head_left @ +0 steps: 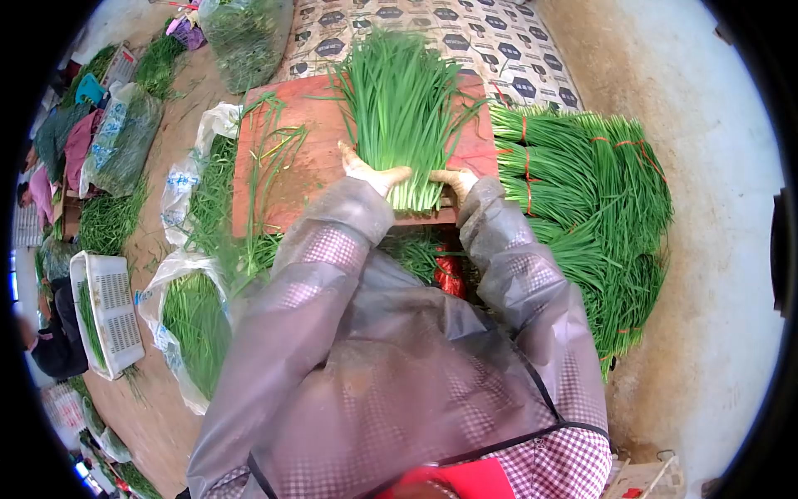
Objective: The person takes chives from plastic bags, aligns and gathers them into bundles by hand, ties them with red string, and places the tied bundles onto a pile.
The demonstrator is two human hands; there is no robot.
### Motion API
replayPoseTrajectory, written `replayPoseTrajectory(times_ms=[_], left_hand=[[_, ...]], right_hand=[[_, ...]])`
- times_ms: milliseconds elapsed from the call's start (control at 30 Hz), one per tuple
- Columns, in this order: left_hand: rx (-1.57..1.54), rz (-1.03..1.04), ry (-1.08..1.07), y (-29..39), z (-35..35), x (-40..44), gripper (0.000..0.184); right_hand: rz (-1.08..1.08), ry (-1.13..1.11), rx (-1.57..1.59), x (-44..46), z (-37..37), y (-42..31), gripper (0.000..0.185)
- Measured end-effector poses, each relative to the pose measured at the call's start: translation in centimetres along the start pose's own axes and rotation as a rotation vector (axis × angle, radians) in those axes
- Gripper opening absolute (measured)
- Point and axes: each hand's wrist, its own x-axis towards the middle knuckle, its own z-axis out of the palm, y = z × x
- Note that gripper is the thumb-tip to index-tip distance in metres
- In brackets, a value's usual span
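Note:
A large loose bunch of green chives (399, 108) lies on a reddish wooden board (320, 108), its pale cut ends pointing towards me. From the left side my left hand (367, 171) grips the lower stalks, thumb across the top. On the other side my right hand (459, 180) holds the same bunch near its cut ends, thumb pointing inward. The fingers under and behind the leaves are partly hidden. Stray chive leaves (274, 154) are scattered over the board's left part.
Tied chive bundles (582, 183) with red bands are stacked at the right. Plastic bags of chives (195, 320) stand on the left, beside a white crate (112, 312). A patterned sheet (499, 41) lies beyond the board. Other people sit at the far left.

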Motion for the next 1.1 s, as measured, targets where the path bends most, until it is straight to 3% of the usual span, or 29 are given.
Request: replayPoseTrajectory(times_ms=[33, 100, 133, 167, 233, 267, 300, 367, 400, 500, 567, 833, 967, 1000, 1033, 1100], left_hand=[[0.000, 0.001, 0.002, -0.8, -0.3, 0.6, 0.144], [-0.344, 0.008, -0.125, -3.0, -0.3, 1.9, 0.143], [-0.603, -0.067, -0.266, 0.5, -1.8, -0.7, 0.142], [-0.603, -0.067, -0.264, 0.4, -2.0, -0.5, 0.142], [-0.301, -0.036, -0.154, 0.1, -2.1, 0.4, 0.145], [-0.364, 0.097, -0.202, -0.7, -1.6, 0.9, 0.150], [-0.362, 0.095, -0.205, -1.6, -0.9, 1.2, 0.150], [0.012, 0.199, -0.082, -2.7, 0.3, 1.6, 0.153], [0.076, 0.142, -0.086, -0.7, -0.5, 0.4, 0.152], [0.136, 0.199, -0.026, -0.2, -0.1, -0.2, 0.152], [0.123, 0.201, -0.012, -0.3, -0.1, -0.3, 0.150], [0.127, 0.208, 0.021, 0.0, 0.0, -0.6, 0.145], [0.132, 0.171, -0.005, 0.6, -0.2, -0.7, 0.146], [0.147, 0.161, -0.008, 0.6, -0.2, -0.7, 0.147], [0.162, 0.150, -0.011, 0.7, -0.2, -0.6, 0.147], [0.199, 0.166, 0.008, 0.3, 0.1, -0.3, 0.148]], right_hand=[[0.036, -0.024, 0.022, 0.0, 0.4, -0.1, 0.034], [0.073, -0.041, -0.042, 0.9, 0.8, -0.2, 0.038], [-0.063, -0.065, -0.015, 1.6, 1.4, 0.5, 0.039], [-0.198, -0.087, 0.012, 2.2, 1.9, 1.2, 0.041], [-0.277, -0.050, -0.103, 3.6, 2.4, 2.0, 0.043], [-0.357, -0.010, -0.215, 4.3, 2.5, 2.3, 0.045], [-0.434, 0.033, -0.327, 4.5, 2.4, 2.6, 0.047], [-0.428, 0.007, -0.281, 3.9, 2.1, 2.6, 0.048], [-0.368, -0.008, -0.191, 2.9, 2.2, 2.2, 0.046], [-0.268, -0.040, -0.118, 3.0, 0.9, 2.2, 0.042], [-0.108, -0.136, 0.088, 0.9, 1.1, 0.7, 0.034], [-0.050, -0.027, -0.061, 0.7, -2.9, -0.9, 0.035], [-0.242, -0.041, -0.187, 2.0, -1.9, 0.5, 0.060], [-0.307, -0.089, -0.236, 2.3, -1.7, 0.8, 0.074], [-0.307, -0.090, -0.235, 2.6, -1.5, 1.2, 0.074], [-0.470, 0.074, -0.445, 3.4, -0.9, 2.3, 0.092]])
